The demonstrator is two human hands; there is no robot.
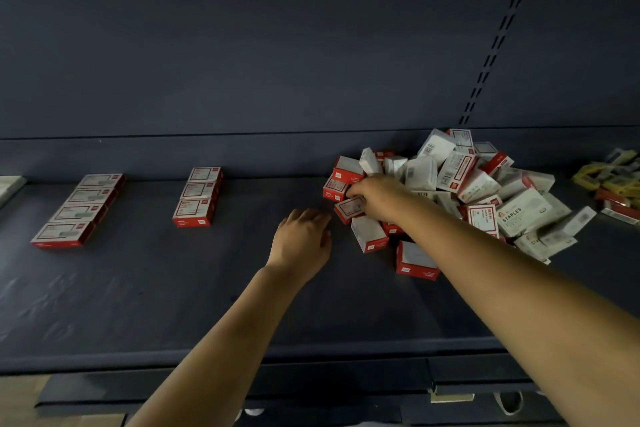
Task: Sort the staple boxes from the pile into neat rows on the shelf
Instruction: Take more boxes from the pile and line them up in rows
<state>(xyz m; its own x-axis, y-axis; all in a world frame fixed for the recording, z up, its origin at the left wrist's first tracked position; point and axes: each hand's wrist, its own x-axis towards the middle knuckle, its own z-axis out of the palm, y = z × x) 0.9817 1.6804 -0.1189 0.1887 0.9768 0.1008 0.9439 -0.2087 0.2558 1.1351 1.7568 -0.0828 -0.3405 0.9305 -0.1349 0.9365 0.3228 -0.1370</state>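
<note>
Staple boxes [450,184]: small, stiff, likely dense; pinch long sides. Right hand [375,196] grips one box [349,209]; left hand [301,239] relaxed, empty.

At the right of the frame, the right hand [375,196] covers part of a red-and-white cardboard staple box [349,209], and its fingertips are hidden, so the grip cannot be judged. The yellow-and-red packets [611,180] at the far right edge are cut off and blurred. A pale flat object [10,185] at the left edge is cropped beyond recognition.
</note>
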